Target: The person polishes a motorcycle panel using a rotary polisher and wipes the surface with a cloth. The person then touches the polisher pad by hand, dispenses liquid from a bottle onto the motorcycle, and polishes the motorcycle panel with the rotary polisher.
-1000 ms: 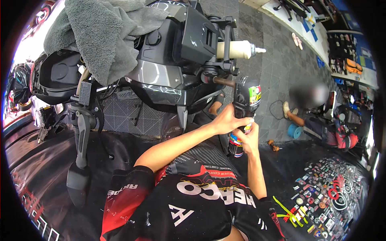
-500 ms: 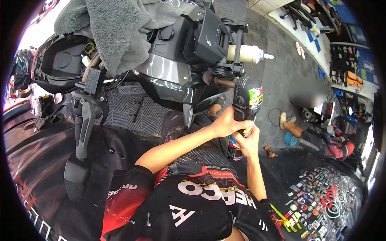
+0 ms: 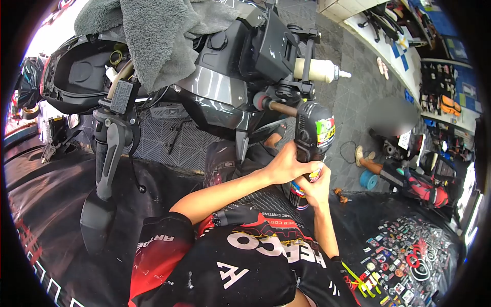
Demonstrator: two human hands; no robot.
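A black cordless polisher (image 3: 312,115) with bright stickers is upright in front of me. My left hand (image 3: 282,166) is closed around its grip from the left, and my right hand (image 3: 318,187) wraps the same grip lower down from the right. From the tool head, a shaft reaches left to a small round pad (image 3: 261,101), which overlaps the scooter's dark bodywork below the front panel. The glossy grey scooter panel (image 3: 215,88) lies just left of the pad. The polisher's battery end (image 3: 298,197) shows under my hands.
A grey towel (image 3: 158,46) drapes over the scooter beside the open under-seat compartment (image 3: 84,71). A cream bottle (image 3: 317,70) lies across the far handlebar. Another person in a red and black top (image 3: 427,190) is at the right, near a blue roll (image 3: 369,179). Stickers (image 3: 404,261) cover the mat.
The polisher has tipped and shifted slightly, so more of its shaft and pad now shows. Both hands keep their grip. The person at the right has moved a little.
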